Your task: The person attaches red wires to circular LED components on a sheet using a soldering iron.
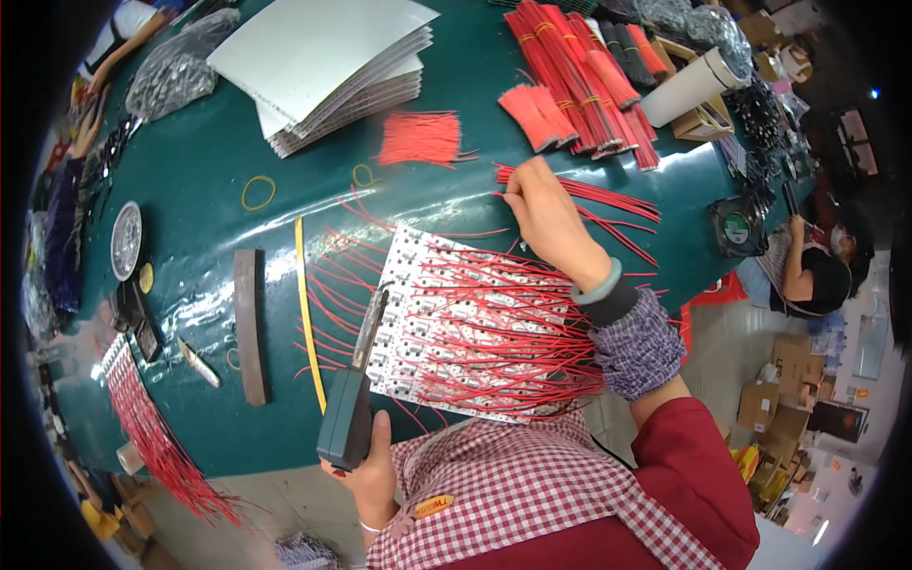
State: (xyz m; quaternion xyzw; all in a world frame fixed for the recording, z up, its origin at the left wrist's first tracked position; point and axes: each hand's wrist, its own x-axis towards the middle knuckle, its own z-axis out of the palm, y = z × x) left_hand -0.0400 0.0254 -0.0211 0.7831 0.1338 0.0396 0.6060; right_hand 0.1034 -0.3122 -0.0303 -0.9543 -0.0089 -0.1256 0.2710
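Note:
My left hand [369, 475] is wrapped round a dark green soldering gun [345, 418], its long metal tip [372, 323] lying over the left edge of a white circuit board panel [404, 285]. Many thin red wires fan out from that panel, mostly toward the right, some to the left. Beyond the panel, my right hand [546, 204] pinches the end of a red wire [498, 195] between thumb and fingers. Beside and under that hand lies a loose spread of red wires [608, 195]. A checked apron [532, 475] touches the panel's near edge.
Stacked white sheets [323, 57], a bundle of short red wires [420, 138] and thick red wire bundles [570, 85] lie at the back. On the left are a dark metal bar [249, 328], a yellow strip [306, 304], a knife [198, 363] and another wired panel [142, 408]. A small fan [736, 228] stands right.

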